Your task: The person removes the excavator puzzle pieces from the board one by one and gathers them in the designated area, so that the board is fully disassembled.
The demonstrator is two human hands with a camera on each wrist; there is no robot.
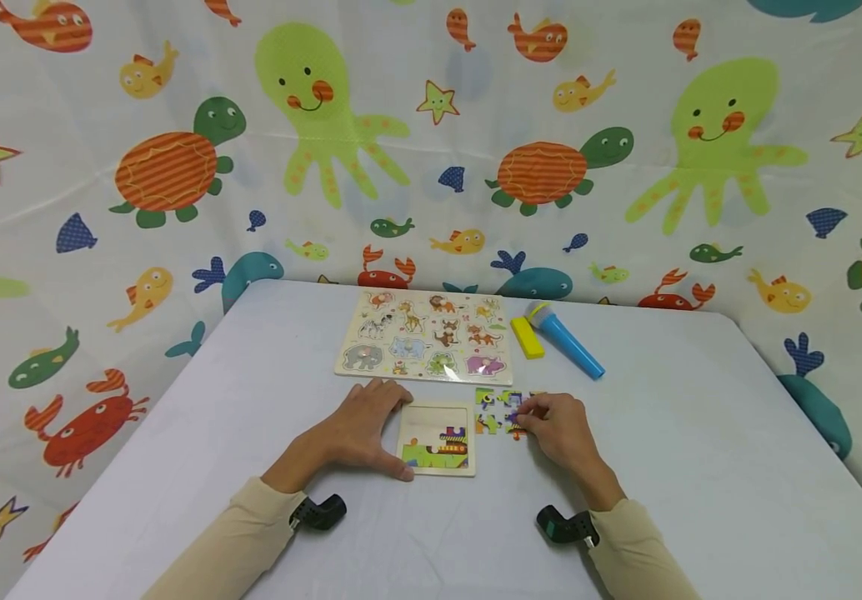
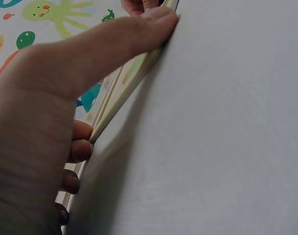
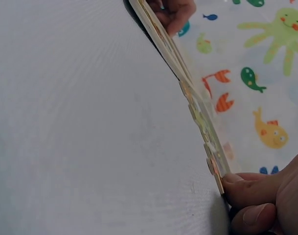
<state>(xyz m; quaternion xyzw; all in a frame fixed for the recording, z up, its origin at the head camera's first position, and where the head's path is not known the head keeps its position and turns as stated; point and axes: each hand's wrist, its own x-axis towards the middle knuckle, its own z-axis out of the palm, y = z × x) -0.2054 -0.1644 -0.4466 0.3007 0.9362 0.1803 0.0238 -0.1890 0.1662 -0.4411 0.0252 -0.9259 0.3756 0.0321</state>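
Note:
A small square wooden jigsaw tray (image 1: 431,421) lies at the middle of the table, its lower part filled with colourful pieces. My left hand (image 1: 362,427) holds the tray across its left side, thumb at the near corner and index finger at the far one. Right of the tray lie several loose jigsaw pieces (image 1: 488,423), close together. At their right edge my right hand (image 1: 560,425) pinches a jigsaw piece (image 1: 515,423) between thumb and fingers, partly covering it. In the right wrist view, the thumb (image 3: 234,178) sits at the end of the row of pieces.
Behind the tray lies a wooden animal puzzle board (image 1: 423,337). To its right are a yellow block (image 1: 527,337) and a blue toy microphone (image 1: 569,340). A white cloth covers the table (image 1: 686,400), and a curtain with sea animals (image 1: 431,150) hangs behind it.

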